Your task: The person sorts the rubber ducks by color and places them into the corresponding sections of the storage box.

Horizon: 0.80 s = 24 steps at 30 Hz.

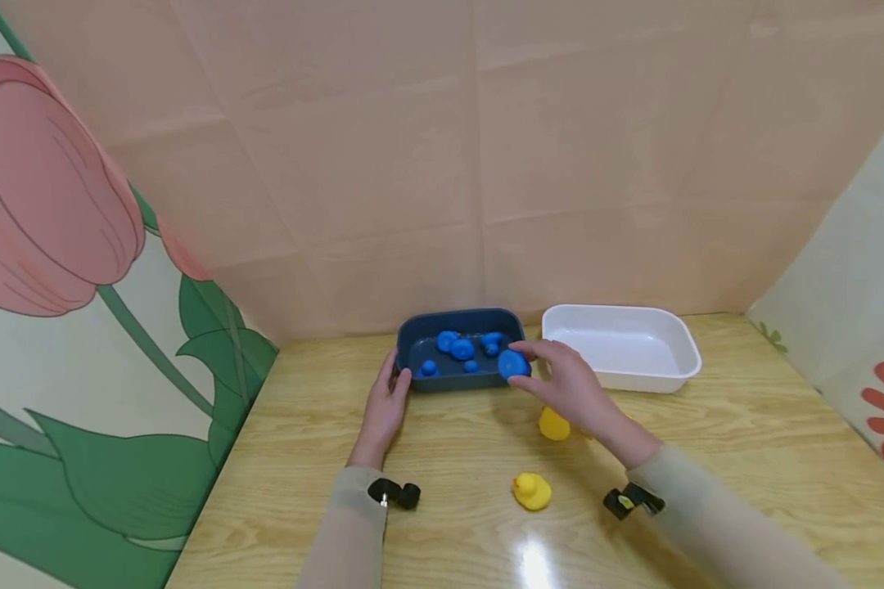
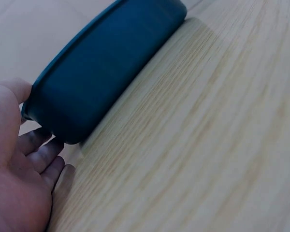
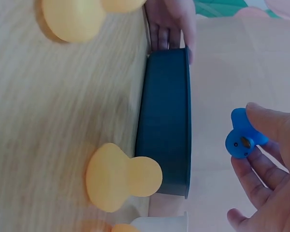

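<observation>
My right hand (image 1: 570, 384) pinches a blue toy duck (image 1: 511, 364) between thumb and fingers, over the right front corner of the dark blue tray (image 1: 442, 382). In the right wrist view the duck (image 3: 240, 143) is held above the tray's rim, its bill toward the camera. Several blue ducks (image 1: 462, 349) lie inside the tray. My left hand (image 1: 385, 409) holds the tray's left end. In the left wrist view, the thumb of the left hand (image 2: 19, 164) is at the rim and the fingers rest against the wall below.
A white tray (image 1: 622, 382) stands right of the dark one, against the backdrop (image 1: 479, 164). One yellow duck (image 1: 533, 492) sits on the wooden table (image 1: 457, 507) between the forearms. Another yellow duck (image 1: 554, 424) is beside the right wrist; more yellow shows behind that arm.
</observation>
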Available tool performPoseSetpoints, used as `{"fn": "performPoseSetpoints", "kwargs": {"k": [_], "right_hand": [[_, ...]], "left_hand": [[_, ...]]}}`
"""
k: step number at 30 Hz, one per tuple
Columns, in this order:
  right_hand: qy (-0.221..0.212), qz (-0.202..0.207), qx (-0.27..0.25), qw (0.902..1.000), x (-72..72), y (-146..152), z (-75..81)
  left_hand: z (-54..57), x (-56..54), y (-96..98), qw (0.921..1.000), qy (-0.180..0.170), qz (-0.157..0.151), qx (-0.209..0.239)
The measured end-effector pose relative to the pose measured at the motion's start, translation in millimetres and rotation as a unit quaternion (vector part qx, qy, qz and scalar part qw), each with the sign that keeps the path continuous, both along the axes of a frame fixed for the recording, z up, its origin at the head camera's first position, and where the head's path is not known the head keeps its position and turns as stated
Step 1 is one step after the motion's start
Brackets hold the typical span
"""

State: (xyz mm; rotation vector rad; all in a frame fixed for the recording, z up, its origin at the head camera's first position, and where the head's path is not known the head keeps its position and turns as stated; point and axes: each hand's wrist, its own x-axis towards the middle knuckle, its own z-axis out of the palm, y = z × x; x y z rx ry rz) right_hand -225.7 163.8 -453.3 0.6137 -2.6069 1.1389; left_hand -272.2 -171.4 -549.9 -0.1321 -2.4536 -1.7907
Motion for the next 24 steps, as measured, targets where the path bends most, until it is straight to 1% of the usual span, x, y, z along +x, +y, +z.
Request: {"fn": "performPoseSetpoints", "kwargs": {"k": [5,15,24], "right_hand": [[-0.013,-0.011,-0.003,0.9999,-9.4,-1.2,2.0],[-0.043,-0.032,-0.003,0.9986,-25.9,-5.8,-1.8],[-0.072,-0.050,-0.003,0.9962,-36.4,-12.8,-5.3]], "left_hand": [[1.5,-0.1,0.2,1.0000,-0.002,0.002,-0.001],[2.0,0.7,1.4,1.0000,-0.007,0.004,-0.001],[1.5,0.8,1.6,1.0000,-0.005,0.007,0.001]]}}
